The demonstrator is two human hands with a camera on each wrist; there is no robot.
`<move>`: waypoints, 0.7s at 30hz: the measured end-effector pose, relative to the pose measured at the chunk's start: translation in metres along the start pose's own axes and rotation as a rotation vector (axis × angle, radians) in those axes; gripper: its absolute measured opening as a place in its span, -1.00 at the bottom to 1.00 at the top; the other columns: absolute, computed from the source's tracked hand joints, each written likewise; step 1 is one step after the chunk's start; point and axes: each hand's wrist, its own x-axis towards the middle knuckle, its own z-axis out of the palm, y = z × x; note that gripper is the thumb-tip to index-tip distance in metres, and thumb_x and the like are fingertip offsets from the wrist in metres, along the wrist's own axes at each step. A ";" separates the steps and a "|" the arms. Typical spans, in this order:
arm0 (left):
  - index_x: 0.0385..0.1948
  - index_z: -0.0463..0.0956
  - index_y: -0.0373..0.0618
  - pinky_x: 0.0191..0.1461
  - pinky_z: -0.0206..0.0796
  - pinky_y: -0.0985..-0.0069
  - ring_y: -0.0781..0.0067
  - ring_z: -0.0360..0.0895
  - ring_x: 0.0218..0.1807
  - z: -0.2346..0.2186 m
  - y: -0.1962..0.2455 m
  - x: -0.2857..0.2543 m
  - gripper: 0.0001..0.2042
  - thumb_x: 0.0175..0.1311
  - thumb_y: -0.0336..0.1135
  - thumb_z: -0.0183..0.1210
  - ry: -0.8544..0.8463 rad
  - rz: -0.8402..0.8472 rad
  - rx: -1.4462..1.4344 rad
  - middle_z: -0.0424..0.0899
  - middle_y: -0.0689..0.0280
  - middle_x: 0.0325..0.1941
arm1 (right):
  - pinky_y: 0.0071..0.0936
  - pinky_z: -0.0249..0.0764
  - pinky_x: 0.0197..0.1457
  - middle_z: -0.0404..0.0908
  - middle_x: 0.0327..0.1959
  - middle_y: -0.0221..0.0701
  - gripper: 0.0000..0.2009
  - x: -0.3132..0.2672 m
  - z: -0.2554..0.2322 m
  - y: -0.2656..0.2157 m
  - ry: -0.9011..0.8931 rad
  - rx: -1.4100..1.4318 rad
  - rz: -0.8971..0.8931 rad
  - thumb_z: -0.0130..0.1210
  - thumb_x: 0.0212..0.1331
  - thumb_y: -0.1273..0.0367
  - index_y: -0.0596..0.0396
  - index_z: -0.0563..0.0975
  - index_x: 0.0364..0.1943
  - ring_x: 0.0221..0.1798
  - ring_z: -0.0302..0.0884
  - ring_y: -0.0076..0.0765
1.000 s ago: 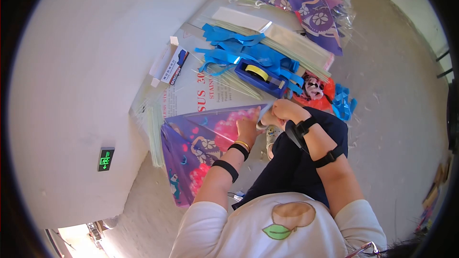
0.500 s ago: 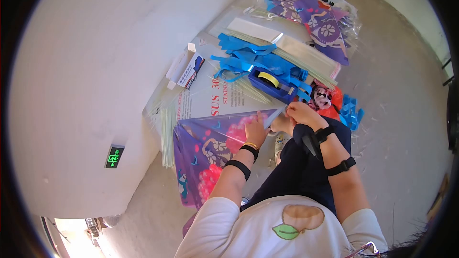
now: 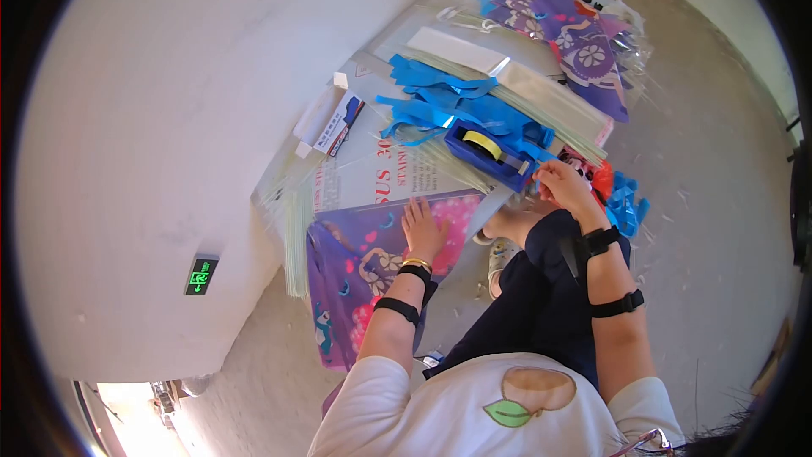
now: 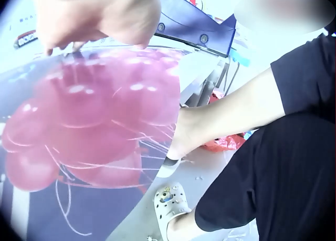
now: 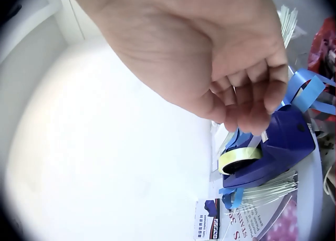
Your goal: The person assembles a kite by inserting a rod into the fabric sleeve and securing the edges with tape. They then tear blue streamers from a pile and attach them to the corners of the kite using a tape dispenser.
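A purple printed sheet [image 3: 347, 262] with pink balloons lies at the table's near edge. My left hand [image 3: 425, 231] rests on it, fingers spread and straight; in the left wrist view this hand [image 4: 97, 15] shows at the top, over the balloon print. My right hand [image 3: 565, 184] is at the cutter end of a blue tape dispenser [image 3: 491, 155] with a yellowish roll. In the right wrist view the fingers of the right hand [image 5: 210, 57] are curled, their tips overlapping the dispenser [image 5: 286, 141]. I cannot tell whether they pinch the tape end.
Blue strips [image 3: 474, 101] are heaped behind the dispenser, beside bundles of thin pale sticks [image 3: 296, 241]. A small white box [image 3: 332, 121] stands near the wall. Clear plastic sleeves [image 3: 550, 95] and more purple printed sheets [image 3: 592, 55] lie farther off. A red bag [image 3: 602, 178] is past the right hand.
My right hand has left the sheet's corner and moved right and up to the dispenser. My left hand has slid left from near the corner and flattened on the sheet.
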 end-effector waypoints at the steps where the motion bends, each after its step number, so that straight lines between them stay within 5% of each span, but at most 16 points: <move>1: 0.45 -0.04 -0.25 0.55 -0.25 -0.02 -0.17 -0.18 0.57 -0.001 0.008 0.002 -0.14 0.26 0.15 0.07 0.010 -0.056 0.002 -0.08 -0.07 0.56 | -0.62 0.41 -0.43 0.55 -0.50 -0.47 -0.86 0.002 -0.004 0.000 0.010 -0.005 0.003 0.04 0.34 0.39 0.18 0.53 -0.25 -0.52 0.47 -0.58; 6: 0.45 -0.03 -0.24 0.54 -0.24 -0.05 -0.17 -0.19 0.57 -0.010 0.012 0.001 -0.16 0.26 0.08 0.10 -0.019 -0.074 -0.019 -0.09 -0.03 0.57 | -0.56 0.42 -0.39 0.59 -0.48 -0.41 -0.86 0.023 -0.015 0.016 0.161 -0.136 -0.218 0.12 0.26 0.40 0.22 0.55 -0.25 -0.48 0.49 -0.52; 7: 0.44 0.00 -0.25 0.53 -0.22 -0.05 -0.17 -0.18 0.57 -0.013 0.015 -0.001 -0.18 0.25 0.03 0.13 0.020 -0.100 -0.020 -0.09 -0.02 0.57 | -0.42 0.48 -0.35 0.62 -0.48 -0.31 -0.86 0.030 -0.015 0.024 0.190 -0.272 -0.375 0.11 0.20 0.43 0.18 0.58 -0.21 -0.45 0.57 -0.31; 8: 0.44 0.00 -0.25 0.53 -0.22 -0.05 -0.17 -0.18 0.57 -0.015 0.021 -0.003 -0.18 0.25 0.03 0.13 0.017 -0.093 -0.032 -0.09 -0.02 0.57 | -0.42 0.48 -0.35 0.62 -0.48 -0.31 -0.86 0.036 -0.017 0.033 0.197 -0.284 -0.372 0.11 0.20 0.43 0.18 0.58 -0.21 -0.45 0.57 -0.31; 10: 0.41 0.08 -0.21 0.51 -0.19 -0.07 -0.18 -0.11 0.54 -0.021 0.035 -0.009 -0.25 0.22 -0.09 0.18 0.191 0.085 -0.155 0.00 0.00 0.54 | -0.24 0.53 -0.26 0.64 -0.38 -0.20 -0.83 0.046 -0.011 0.037 0.240 -0.522 -0.457 0.09 0.16 0.43 0.08 0.61 -0.18 -0.31 0.63 -0.08; 11: 0.41 0.08 -0.21 0.51 -0.19 -0.07 -0.18 -0.11 0.54 -0.025 0.047 -0.014 -0.25 0.22 -0.09 0.18 0.189 0.089 -0.163 0.00 0.00 0.54 | -0.24 0.53 -0.26 0.64 -0.38 -0.20 -0.83 0.054 -0.006 0.039 0.244 -0.530 -0.455 0.09 0.16 0.43 0.08 0.61 -0.18 -0.31 0.63 -0.08; 13: 0.35 0.25 -0.04 0.47 -0.13 -0.06 -0.14 0.00 0.49 -0.045 0.090 -0.030 -0.39 0.25 -0.13 0.17 0.188 0.366 -0.257 0.10 0.02 0.48 | -0.11 0.53 -0.16 0.60 -0.27 -0.16 -0.83 0.073 -0.002 0.046 0.177 -0.640 -0.461 0.11 0.14 0.39 -0.02 0.63 -0.20 -0.16 0.59 0.05; 16: 0.32 0.31 0.08 0.44 -0.07 -0.02 -0.08 0.08 0.44 -0.060 0.138 -0.039 -0.43 0.24 -0.13 0.18 0.246 0.570 -0.303 0.19 0.07 0.42 | -0.13 0.52 -0.11 0.54 -0.24 -0.19 -0.82 0.073 0.010 0.026 0.158 -0.850 -0.366 0.18 0.09 0.33 -0.05 0.63 -0.21 -0.10 0.56 0.02; 21: 0.31 0.33 0.15 0.39 -0.02 0.01 -0.07 0.13 0.39 -0.058 0.171 -0.028 -0.43 0.21 -0.14 0.20 0.321 0.547 -0.238 0.23 0.10 0.36 | -0.21 0.48 -0.17 0.64 -0.47 -0.16 -0.84 0.089 0.012 0.018 0.095 -0.766 -0.397 0.23 0.03 0.35 0.16 0.64 -0.54 -0.18 0.56 -0.06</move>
